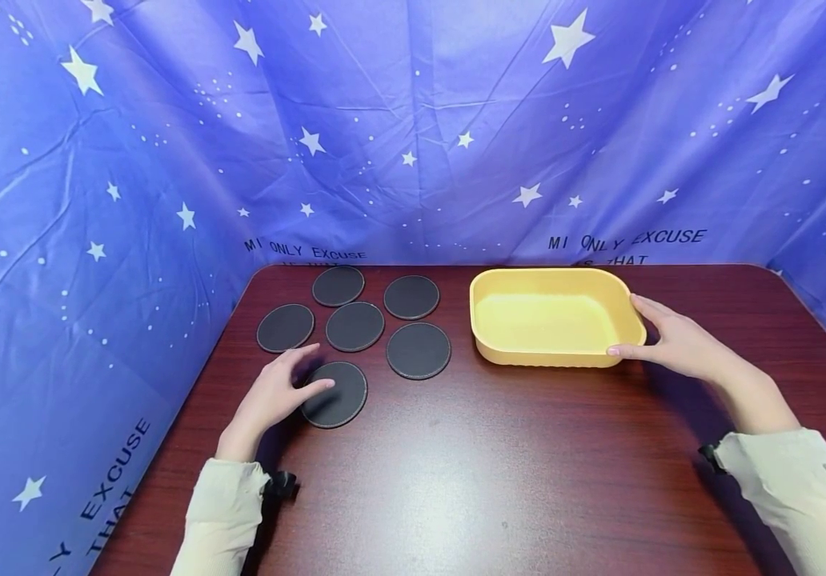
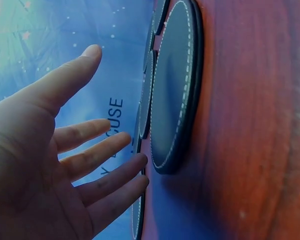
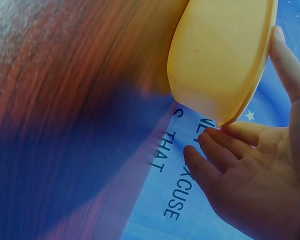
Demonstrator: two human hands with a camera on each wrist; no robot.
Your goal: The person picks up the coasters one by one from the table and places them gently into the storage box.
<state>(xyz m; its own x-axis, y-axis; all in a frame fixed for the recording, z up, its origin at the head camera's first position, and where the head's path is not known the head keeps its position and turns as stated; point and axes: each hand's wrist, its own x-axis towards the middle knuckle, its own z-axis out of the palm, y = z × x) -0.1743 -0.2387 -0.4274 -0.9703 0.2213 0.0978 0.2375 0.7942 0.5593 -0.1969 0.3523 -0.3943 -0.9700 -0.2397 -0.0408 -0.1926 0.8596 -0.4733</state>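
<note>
My left hand (image 1: 276, 390) is spread over the near left part of the table, with its thumb above the nearest black round coaster (image 1: 344, 400). In the left wrist view its fingers are extended and nothing is held; the coaster (image 2: 172, 90) with pale edge stitching is beside them. At the right end of a yellow rectangular bin (image 1: 543, 320), my right hand (image 1: 687, 344) touches the outside of the rim, thumb at the near corner and a finger farther back. The right wrist view shows these fingers stretched along the bin's end wall (image 3: 217, 60).
More black coasters lie flat behind the left hand, among them a far one (image 1: 338, 286), a left one (image 1: 286, 327) and a right one (image 1: 419, 350). The dark red wooden table (image 1: 499, 464) meets a blue star-printed curtain (image 1: 413, 120) at its back.
</note>
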